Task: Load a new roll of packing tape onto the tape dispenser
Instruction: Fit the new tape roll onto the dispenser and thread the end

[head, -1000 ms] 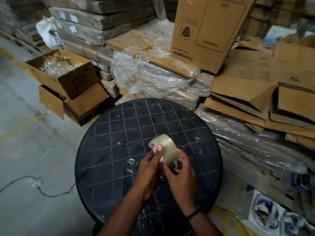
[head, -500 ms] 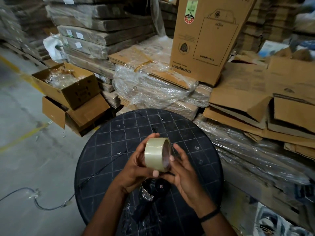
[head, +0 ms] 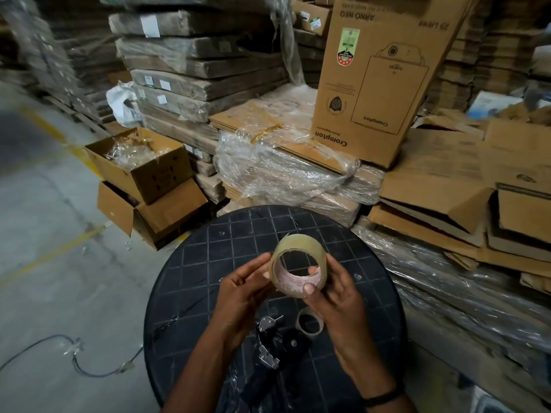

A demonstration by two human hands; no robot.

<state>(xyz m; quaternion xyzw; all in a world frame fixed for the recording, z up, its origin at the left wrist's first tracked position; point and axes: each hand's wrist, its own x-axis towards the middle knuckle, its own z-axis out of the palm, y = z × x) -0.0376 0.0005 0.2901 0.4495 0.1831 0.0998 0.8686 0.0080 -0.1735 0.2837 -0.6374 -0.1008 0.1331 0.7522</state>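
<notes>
A roll of clear packing tape (head: 301, 248) is held above the round black table (head: 193, 293), its open core facing me. My right hand (head: 337, 296) grips the roll's right side, thumb on the near rim and a fingertip inside the core. My left hand (head: 241, 290) holds its left side with curled fingers. Below the hands a black tape dispenser (head: 280, 353) with metal blade parts lies on the table. A near-empty tape core (head: 310, 323) lies beside it, partly hidden by my right hand.
Stacks of flattened, plastic-wrapped cardboard (head: 286, 174) crowd the far and right sides of the table. A tall brown carton (head: 381, 73) stands behind. Open boxes (head: 143, 174) sit on the concrete floor at left, where a cable (head: 74, 353) trails.
The roll has turned in my hands, so its open core now faces me instead of its side. The camera tilted up, and the dispenser and an empty core show below.
</notes>
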